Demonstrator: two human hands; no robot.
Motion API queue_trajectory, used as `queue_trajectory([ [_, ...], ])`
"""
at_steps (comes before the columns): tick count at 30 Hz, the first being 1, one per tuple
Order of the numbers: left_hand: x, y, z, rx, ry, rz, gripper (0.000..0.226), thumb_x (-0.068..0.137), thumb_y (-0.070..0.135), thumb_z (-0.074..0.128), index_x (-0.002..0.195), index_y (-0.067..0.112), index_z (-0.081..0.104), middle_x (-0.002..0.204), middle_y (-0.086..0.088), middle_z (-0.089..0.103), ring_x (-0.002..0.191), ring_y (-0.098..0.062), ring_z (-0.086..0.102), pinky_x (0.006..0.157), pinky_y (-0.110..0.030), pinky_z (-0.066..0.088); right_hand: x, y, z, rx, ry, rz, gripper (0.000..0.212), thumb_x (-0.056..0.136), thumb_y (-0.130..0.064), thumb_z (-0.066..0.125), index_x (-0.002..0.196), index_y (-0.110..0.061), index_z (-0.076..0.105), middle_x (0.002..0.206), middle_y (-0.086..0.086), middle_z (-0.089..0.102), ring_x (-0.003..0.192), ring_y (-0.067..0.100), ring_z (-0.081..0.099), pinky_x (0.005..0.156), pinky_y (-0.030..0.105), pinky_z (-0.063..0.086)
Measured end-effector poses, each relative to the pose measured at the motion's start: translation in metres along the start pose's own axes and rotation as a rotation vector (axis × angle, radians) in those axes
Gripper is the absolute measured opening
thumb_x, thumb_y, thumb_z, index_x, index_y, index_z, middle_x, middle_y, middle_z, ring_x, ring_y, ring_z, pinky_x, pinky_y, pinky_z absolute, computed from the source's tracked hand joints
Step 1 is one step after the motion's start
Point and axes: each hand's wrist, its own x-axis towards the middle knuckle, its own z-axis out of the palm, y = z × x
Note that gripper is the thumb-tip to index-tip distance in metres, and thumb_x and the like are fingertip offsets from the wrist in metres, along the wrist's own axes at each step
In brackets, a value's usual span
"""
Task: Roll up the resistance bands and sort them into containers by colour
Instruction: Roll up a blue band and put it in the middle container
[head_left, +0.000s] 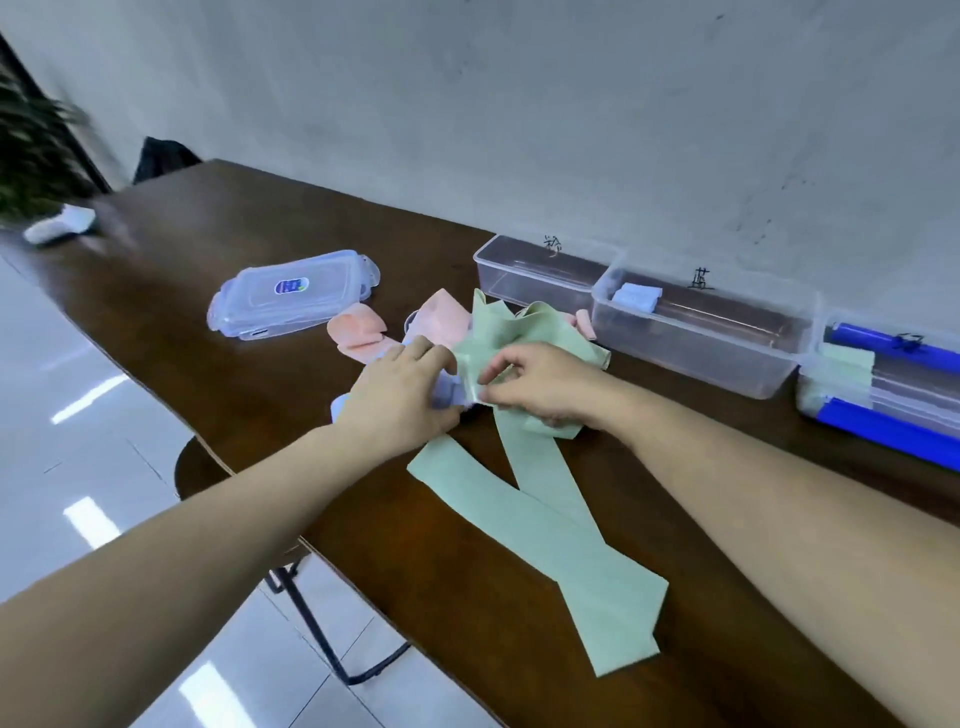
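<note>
A heap of loose resistance bands lies mid-table. The green band (550, 525) trails toward me in two long strips, its bunched part under my hands. My left hand (400, 395) grips a pale blue band (451, 396) at the heap's left side. My right hand (540, 387) pinches the green band's edge beside it. Pink bands (358, 332) lie behind the hands. Three clear containers line the wall: an empty one (540, 270), a middle one (701, 332) holding a rolled blue band (635, 297), and one at the right edge (883, 384) with a rolled green band (847, 364).
Stacked clear lids (291, 293) rest left of the heap. A white object (60, 223) lies at the table's far left end near a plant (31, 156). The dark wooden table (260, 395) has its front edge running diagonally; a stool (192, 467) stands below.
</note>
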Motion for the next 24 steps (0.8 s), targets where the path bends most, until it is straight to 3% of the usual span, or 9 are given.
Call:
queue_trajectory([
  [2,-0.007,-0.020,0.001,0.031,0.002,-0.017,0.051,0.074,0.044,0.076,0.114,0.019,0.057,0.112,0.000,0.053,0.098,-0.025,0.054,0.071,-0.032,0.037,0.007,-0.006,0.009,-0.012,-0.008,-0.016,0.014,0.091,-0.023,0.069,0.105,-0.023,0.066,0.075,-0.001,0.061,0.045,0.010,0.042,0.043,0.022,0.032],
  [5,-0.009,-0.044,0.002,0.007,-0.078,-0.062,0.060,0.076,0.052,0.073,0.125,0.026,0.051,0.121,0.004,0.054,0.107,-0.023,0.054,0.078,-0.034,0.040,0.022,-0.016,0.019,-0.066,0.024,-0.037,0.023,0.090,-0.019,0.067,0.112,-0.025,0.066,0.095,0.000,0.069,0.057,0.011,0.051,0.051,0.024,0.041],
  [8,-0.004,-0.061,0.006,0.044,-0.164,-0.069,0.060,0.080,0.047,0.069,0.133,0.031,0.046,0.128,0.005,0.054,0.117,-0.022,0.052,0.087,-0.036,0.041,0.038,-0.022,0.028,-0.117,0.057,-0.048,0.039,0.087,-0.012,0.064,0.125,-0.025,0.062,0.108,0.001,0.067,0.065,0.008,0.056,0.056,0.018,0.043],
  [11,0.000,-0.076,0.012,-0.007,-0.119,-0.067,0.055,0.079,0.049,0.070,0.129,0.035,0.052,0.127,0.008,0.052,0.120,-0.019,0.049,0.088,-0.036,0.036,0.050,-0.027,0.038,-0.237,0.067,-0.040,0.049,0.085,-0.022,0.073,0.132,-0.025,0.058,0.113,-0.002,0.063,0.087,0.010,0.061,0.069,0.013,0.045],
  [13,0.004,-0.082,0.015,-0.050,-0.070,-0.015,0.042,0.080,0.048,0.070,0.120,0.037,0.060,0.123,0.013,0.056,0.118,-0.016,0.050,0.088,-0.035,0.032,0.055,-0.030,0.045,-0.309,0.083,-0.018,0.053,0.081,-0.034,0.080,0.130,-0.024,0.062,0.107,-0.004,0.063,0.094,0.013,0.063,0.082,0.021,0.049],
  [15,0.009,-0.085,0.015,-0.147,-0.019,0.051,0.029,0.081,0.038,0.070,0.109,0.034,0.067,0.113,0.013,0.061,0.109,-0.016,0.054,0.086,-0.034,0.037,0.059,-0.031,0.050,-0.326,0.098,-0.014,0.041,0.078,-0.040,0.082,0.114,-0.024,0.070,0.093,-0.007,0.065,0.087,0.012,0.065,0.080,0.025,0.053],
  [17,0.013,-0.083,0.011,-0.337,-0.022,0.014,0.021,0.083,0.024,0.065,0.103,0.030,0.068,0.103,0.011,0.062,0.096,-0.015,0.058,0.079,-0.035,0.046,0.059,-0.034,0.050,-0.281,0.122,-0.037,0.021,0.080,-0.039,0.080,0.091,-0.023,0.071,0.081,-0.009,0.066,0.073,0.006,0.063,0.065,0.017,0.049],
  [19,0.017,-0.078,0.007,-0.481,-0.030,-0.022,0.019,0.086,0.021,0.058,0.101,0.031,0.065,0.097,0.014,0.064,0.088,-0.010,0.060,0.075,-0.033,0.049,0.057,-0.036,0.046,-0.209,0.171,-0.065,0.021,0.082,-0.034,0.081,0.085,-0.017,0.069,0.079,-0.007,0.067,0.065,0.001,0.055,0.060,0.012,0.042],
  [24,0.035,-0.059,-0.010,-0.865,0.028,-0.018,0.018,0.091,0.010,0.057,0.096,0.026,0.063,0.089,0.007,0.068,0.075,0.000,0.060,0.068,-0.017,0.047,0.037,-0.036,0.028,0.260,0.307,-0.028,0.009,0.085,-0.020,0.079,0.086,-0.016,0.071,0.088,-0.007,0.071,0.084,0.002,0.063,0.086,0.021,0.049],
])
